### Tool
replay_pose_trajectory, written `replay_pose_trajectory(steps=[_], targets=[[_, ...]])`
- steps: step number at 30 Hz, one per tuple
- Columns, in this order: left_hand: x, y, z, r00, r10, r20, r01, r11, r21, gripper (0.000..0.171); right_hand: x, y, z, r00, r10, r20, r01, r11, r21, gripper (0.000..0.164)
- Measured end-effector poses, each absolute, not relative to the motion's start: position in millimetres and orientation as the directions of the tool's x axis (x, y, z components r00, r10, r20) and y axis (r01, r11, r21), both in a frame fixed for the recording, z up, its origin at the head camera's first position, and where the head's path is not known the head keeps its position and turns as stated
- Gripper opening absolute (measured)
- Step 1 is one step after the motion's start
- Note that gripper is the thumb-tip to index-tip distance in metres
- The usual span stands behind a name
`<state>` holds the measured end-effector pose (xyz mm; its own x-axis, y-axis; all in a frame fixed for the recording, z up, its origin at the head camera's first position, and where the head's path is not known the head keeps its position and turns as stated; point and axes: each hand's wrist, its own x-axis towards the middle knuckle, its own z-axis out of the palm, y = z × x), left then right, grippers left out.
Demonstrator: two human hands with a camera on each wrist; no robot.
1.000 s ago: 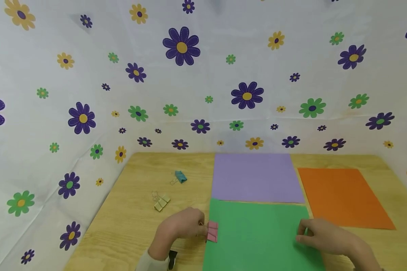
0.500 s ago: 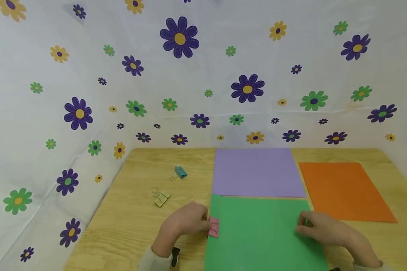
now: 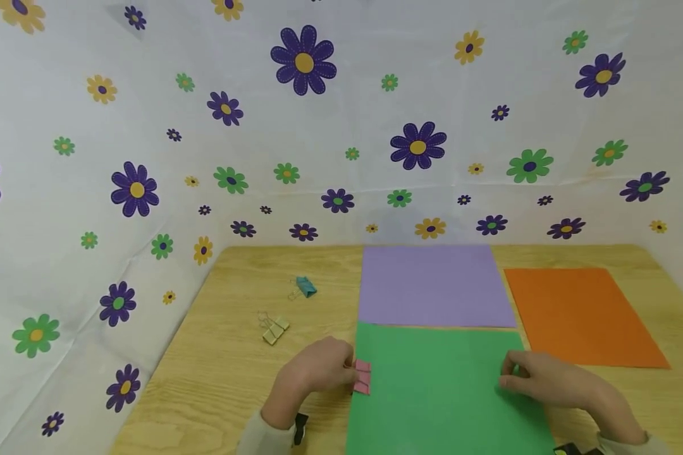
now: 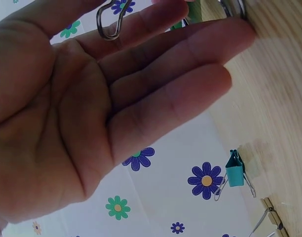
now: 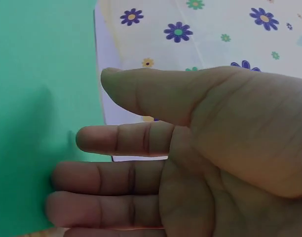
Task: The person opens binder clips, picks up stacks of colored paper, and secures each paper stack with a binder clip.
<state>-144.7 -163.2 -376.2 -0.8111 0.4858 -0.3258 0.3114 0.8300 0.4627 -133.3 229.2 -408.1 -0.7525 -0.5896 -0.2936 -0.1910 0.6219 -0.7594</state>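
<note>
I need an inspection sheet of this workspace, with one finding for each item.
Surface: wood-grain table.
Job's things: green sheet; pink binder clip at its left edge.
Clutter: teal binder clip and yellowish binder clip at left; purple sheet beyond the green one; orange sheet at right.
Hands: left hand pinches the pink binder clip; right hand over the green sheet's right side, contact unclear.
Cables: nothing seen.
Surroundings: flower-print covering behind and at both sides.

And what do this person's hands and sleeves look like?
The left hand and right hand are bare, no rings visible. Pale beige sleeves end near the wrists. Small black fittings show near both wrists, the right one yellow-marked.
</note>
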Motion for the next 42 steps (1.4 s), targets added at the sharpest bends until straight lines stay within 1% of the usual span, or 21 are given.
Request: replay_pose_trajectory(steps=[6,9,13,16,21,24,27,32,34,39,42], targets=[[-144.0,-160.1,-376.7,-0.804,0.497,-0.326,0.331,0.830,0.448,0.035,-138.8,229.3,-404.2,-0.754,-0.597,-0.273,-0.204,0.608,-0.767,0.019],[-144.4,-159.8,-376.2,-0.809,0.485,-0.332,0.317,0.836,0.449,0.029,-146.9,223.8,-403.0,-0.783,-0.595,-0.180,-0.278,0.594,-0.755,0.017],[-145.8,-160.0,-375.8,-0.818,0.471,-0.330,0.307,0.843,0.442,0.027,-158.7,215.2,-400.8,-0.835,-0.549,-0.041,-0.368,0.613,-0.699,0.013],[-145.6,-160.3,-374.7,-0.819,0.464,-0.337,0.304,0.849,0.432,0.031,-167.0,210.3,-398.8,-0.864,-0.503,0.018,-0.387,0.640,-0.663,0.014],[-142.7,-162.0,-373.3,-0.817,0.467,-0.340,0.298,0.845,0.444,0.036,-179.4,207.2,-397.8,-0.887,-0.450,0.102,-0.403,0.648,-0.646,0.019],[-141.4,-162.7,-372.7,-0.820,0.466,-0.333,0.288,0.838,0.463,0.034,-186.4,207.4,-397.5,-0.905,-0.413,0.102,-0.376,0.664,-0.646,0.025],[-141.3,-162.6,-373.0,-0.823,0.466,-0.325,0.292,0.838,0.461,0.030,-192.6,208.7,-396.7,-0.916,-0.395,0.070,-0.343,0.681,-0.647,0.036],[-141.7,-163.1,-375.2,-0.815,0.482,-0.323,0.317,0.836,0.447,0.027,-198.8,209.4,-399.2,-0.909,-0.415,0.034,-0.340,0.694,-0.634,0.053],[-142.2,-164.0,-375.6,-0.809,0.484,-0.333,0.308,0.832,0.461,0.027,-200.1,209.2,-400.9,-0.904,-0.428,0.023,-0.346,0.699,-0.625,0.059],[-144.4,-169.1,-372.7,-0.782,0.507,-0.362,0.283,0.807,0.518,0.019,-202.0,207.6,-405.2,-0.895,-0.445,-0.001,-0.354,0.713,-0.605,0.067],[-145.9,-172.8,-370.5,-0.773,0.524,-0.358,0.291,0.794,0.534,0.020,-203.8,206.1,-407.3,-0.890,-0.456,0.017,-0.377,0.714,-0.590,0.068]])
